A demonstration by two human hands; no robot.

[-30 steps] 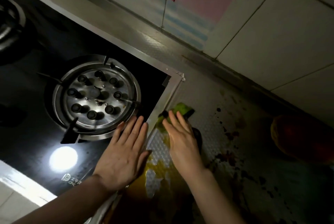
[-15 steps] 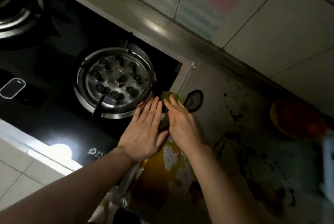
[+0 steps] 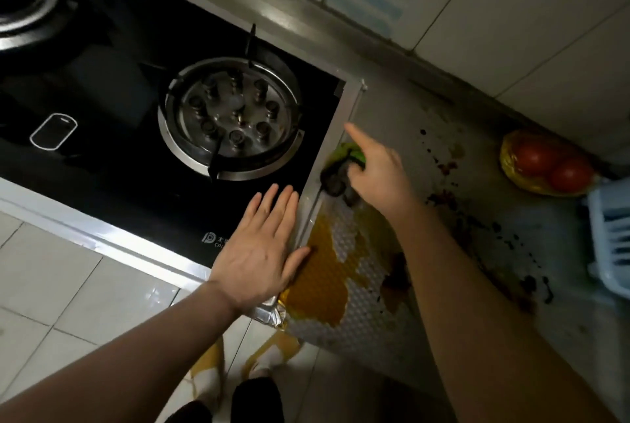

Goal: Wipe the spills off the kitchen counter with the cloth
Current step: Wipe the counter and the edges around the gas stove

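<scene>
A green and dark cloth (image 3: 341, 165) lies bunched on the counter (image 3: 477, 252) just right of the stove's metal edge. My right hand (image 3: 378, 173) grips it from the right, with the index finger pointing up and left. An orange-yellow spill (image 3: 324, 279) spreads over the patterned counter below the cloth. Dark red-brown splatters (image 3: 446, 199) dot the counter to the right. My left hand (image 3: 262, 248) lies flat, fingers spread, on the black stove top at its right edge, the thumb touching the orange spill.
The black glass stove (image 3: 119, 109) with a steel burner (image 3: 231, 119) fills the left. A yellow bowl holding two tomatoes (image 3: 545, 163) and a pale blue rack (image 3: 610, 238) stand at the right. Tiled wall (image 3: 511, 13) runs behind. Orange liquid (image 3: 269, 351) drips over the counter's front edge.
The view has tilted down and back, showing the floor and counter front. My right hand has gone from lying flat on the cloth to gripping it with the index finger out. My left hand stays flat.
</scene>
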